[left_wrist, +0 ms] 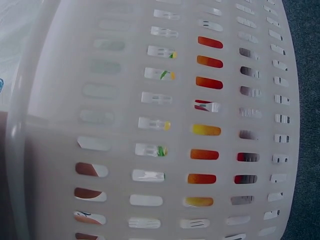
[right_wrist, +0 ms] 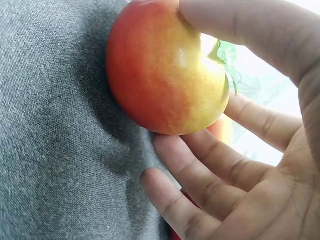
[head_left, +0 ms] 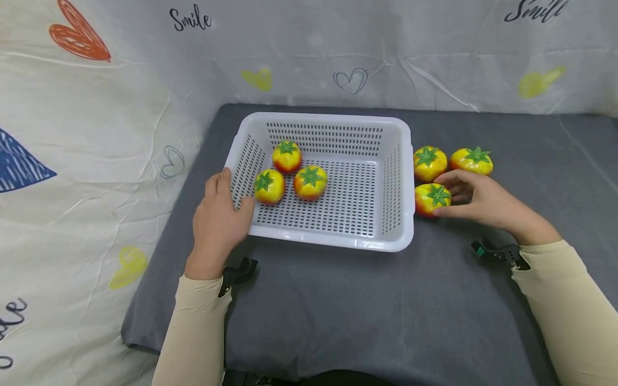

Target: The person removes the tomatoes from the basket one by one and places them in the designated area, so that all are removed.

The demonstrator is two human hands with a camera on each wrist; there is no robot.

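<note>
My left hand (head_left: 219, 220) grips the left rim of a white plastic basket (head_left: 318, 241), thumb over the near corner and fingers along the side. Its slotted wall (left_wrist: 170, 120) fills the left wrist view, with red and yellow showing through. Inside sit three yellow-red tomatoes with green leafy tops, one at the back (head_left: 287, 157) and two in front (head_left: 310, 183). Right of the basket, my right hand (head_left: 475, 198) holds another tomato (right_wrist: 165, 70) between thumb and fingers, low over the grey cloth.
Two more tomatoes lie just behind the right hand, one beside the basket (head_left: 429, 163) and one farther right (head_left: 471, 161). Grey cloth (head_left: 338, 305) covers the table. A printed white sheet (head_left: 299, 43) hangs along the back and left.
</note>
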